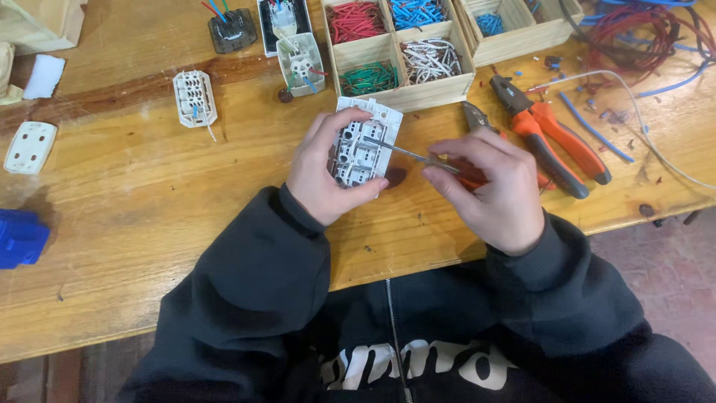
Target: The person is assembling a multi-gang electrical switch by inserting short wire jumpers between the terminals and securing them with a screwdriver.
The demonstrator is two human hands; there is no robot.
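Observation:
My left hand [322, 173] grips a white switch module [364, 142], its back with the terminals turned up, just above the wooden table [149, 201]. My right hand [492, 186] holds a screwdriver [418, 155] with a red-orange handle. Its thin metal shaft reaches left and the tip touches the module's terminals. Both sleeves are black.
A wooden compartment box [399, 45] with red, blue, green and white wire pieces stands behind the module. Orange-handled pliers [548, 134] lie at right, beside loose red and blue wires [641, 37]. Other white switch parts [195, 98] and a plate [30, 147] lie at left; a blue object [21, 237] sits at the left edge.

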